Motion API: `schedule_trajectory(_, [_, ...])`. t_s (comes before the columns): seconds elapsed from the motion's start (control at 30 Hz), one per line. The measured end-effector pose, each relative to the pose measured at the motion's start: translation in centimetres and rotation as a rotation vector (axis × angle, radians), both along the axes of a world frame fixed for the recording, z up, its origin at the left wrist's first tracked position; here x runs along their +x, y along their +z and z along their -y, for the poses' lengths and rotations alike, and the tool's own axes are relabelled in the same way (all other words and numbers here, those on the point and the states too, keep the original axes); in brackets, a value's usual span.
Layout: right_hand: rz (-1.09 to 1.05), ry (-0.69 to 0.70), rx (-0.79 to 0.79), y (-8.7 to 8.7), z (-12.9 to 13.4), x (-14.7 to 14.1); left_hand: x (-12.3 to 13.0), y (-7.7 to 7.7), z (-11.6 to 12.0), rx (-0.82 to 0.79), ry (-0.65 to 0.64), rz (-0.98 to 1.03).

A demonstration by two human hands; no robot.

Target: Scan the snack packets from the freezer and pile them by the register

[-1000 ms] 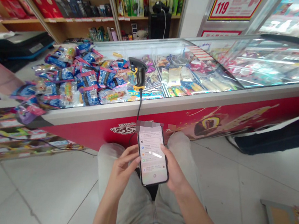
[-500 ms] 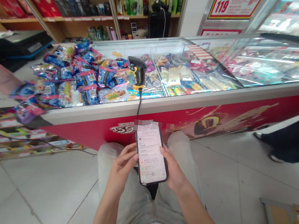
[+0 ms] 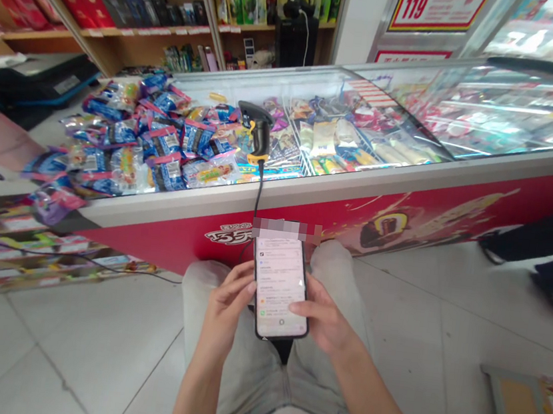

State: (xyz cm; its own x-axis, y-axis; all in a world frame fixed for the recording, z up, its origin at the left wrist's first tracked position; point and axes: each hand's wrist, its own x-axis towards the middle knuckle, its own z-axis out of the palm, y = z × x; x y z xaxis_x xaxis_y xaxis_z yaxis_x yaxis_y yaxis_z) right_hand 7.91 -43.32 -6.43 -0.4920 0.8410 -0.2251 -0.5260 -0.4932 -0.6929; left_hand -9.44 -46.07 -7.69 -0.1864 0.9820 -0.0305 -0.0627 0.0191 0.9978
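A smartphone (image 3: 280, 281) with a lit, pale screen is held upright above my lap. My left hand (image 3: 231, 302) grips its left edge, thumb along the side and fingers behind. On the other side my right hand (image 3: 326, 317) wraps the right edge, with its thumb lying over the lower part of the screen. The screen shows a list of text lines with small icons, too small to read. Beyond the phone, a black and yellow barcode scanner (image 3: 260, 134) rests on the freezer's glass, and its cable runs down behind the phone.
A chest freezer (image 3: 191, 247) with a red front stands before my knees, with packaged ice creams inside. Blue and pink snack packets (image 3: 161, 142) are heaped on its left end. A pink cup (image 3: 0, 136) stands farther left. At right, another person's dark trouser legs (image 3: 540, 233) show.
My right thumb has moved down from the screen's right edge onto its lower part. The person's legs at right have shifted rightward and apart. My left hand keeps its hold.
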Motion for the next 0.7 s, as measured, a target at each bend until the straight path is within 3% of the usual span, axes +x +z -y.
schedule_trajectory(0.33, [0.083, -0.115, -0.151, 0.01, -0.12, -0.89, 0.22, 0.27, 0.08, -0.033, 0.016, -0.009])
schedule_trajectory(0.7, [-0.014, 0.006, 0.004, -0.4, -0.03, -0.06, 0.06, -0.27, 0.12, -0.019, 0.024, 0.016])
